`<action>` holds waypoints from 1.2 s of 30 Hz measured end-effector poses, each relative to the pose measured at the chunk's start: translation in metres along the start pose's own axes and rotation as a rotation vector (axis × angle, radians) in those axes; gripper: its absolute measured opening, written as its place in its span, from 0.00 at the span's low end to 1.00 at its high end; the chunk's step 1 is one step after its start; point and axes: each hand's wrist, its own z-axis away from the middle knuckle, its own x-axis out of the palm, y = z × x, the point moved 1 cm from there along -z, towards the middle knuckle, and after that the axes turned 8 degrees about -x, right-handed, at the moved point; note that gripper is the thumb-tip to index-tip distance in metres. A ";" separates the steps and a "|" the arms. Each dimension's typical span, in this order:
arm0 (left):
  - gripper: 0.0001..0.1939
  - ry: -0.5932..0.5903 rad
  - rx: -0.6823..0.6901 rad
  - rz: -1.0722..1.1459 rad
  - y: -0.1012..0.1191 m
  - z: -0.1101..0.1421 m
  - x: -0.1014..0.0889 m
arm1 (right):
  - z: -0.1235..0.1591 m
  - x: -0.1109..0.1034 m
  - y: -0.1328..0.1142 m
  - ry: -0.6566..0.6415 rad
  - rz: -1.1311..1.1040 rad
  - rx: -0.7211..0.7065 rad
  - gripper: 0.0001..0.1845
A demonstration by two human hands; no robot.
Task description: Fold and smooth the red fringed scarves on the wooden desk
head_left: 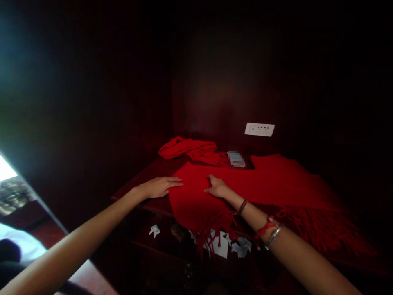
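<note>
A red fringed scarf (264, 184) lies spread over a dark wooden surface, with its tasselled ends hanging over the front edge. My left hand (161, 186) rests flat at the scarf's left edge, fingers stretched out and the tips on the cloth. On the same left part of the scarf is my right hand (217, 187), thumb and index finger apart and the other fingers partly hidden; I see nothing held in it. Bracelets circle my right wrist and forearm. Behind, a second red cloth (190, 149) lies bunched up.
A small pixelated rectangular object (236, 159) lies behind the scarf. On the dark back wall is a white socket panel (259, 129). Below the front edge, torn white paper pieces (154, 230) show on the dark drawer front. Bright light comes from the lower left.
</note>
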 end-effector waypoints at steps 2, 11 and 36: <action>0.27 0.011 -0.004 0.004 0.002 0.000 -0.004 | 0.001 -0.002 -0.001 0.021 -0.160 -0.025 0.27; 0.24 0.095 0.029 0.050 0.009 -0.019 -0.012 | 0.005 -0.038 0.025 0.236 -0.477 0.000 0.23; 0.31 -0.223 0.021 0.604 0.003 -0.059 -0.034 | 0.048 -0.136 0.167 0.243 0.236 0.267 0.25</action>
